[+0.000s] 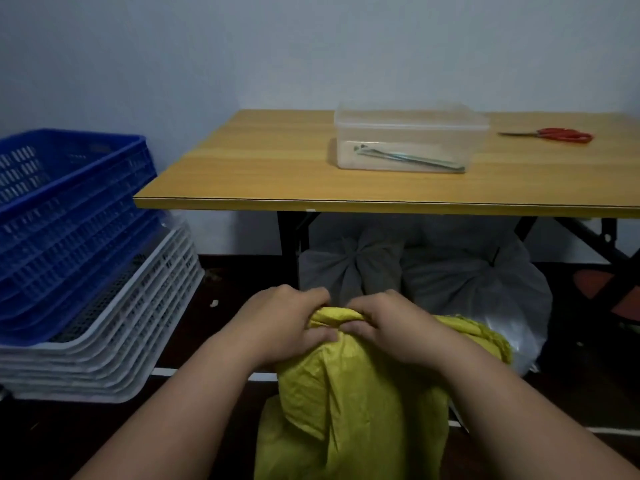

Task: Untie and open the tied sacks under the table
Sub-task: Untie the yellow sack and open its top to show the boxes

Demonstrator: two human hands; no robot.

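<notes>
A yellow woven sack [349, 403] stands on the dark floor in front of the table. Its gathered top is bunched between my hands. My left hand [280, 323] grips the bunched neck from the left, fingers curled over it. My right hand [384, 327] grips the same neck from the right, thumb tucked under. Behind it, under the table, sit a grey sack [349, 268] with a tied, gathered top and a pale translucent sack [485, 282], also tied.
The wooden table [277, 174] carries a clear plastic box [408, 140] and red-handled scissors [554, 135]. Black folding legs [289, 244] stand beside the sacks. Stacked blue crates [69, 216] on white crates [104, 344] fill the left.
</notes>
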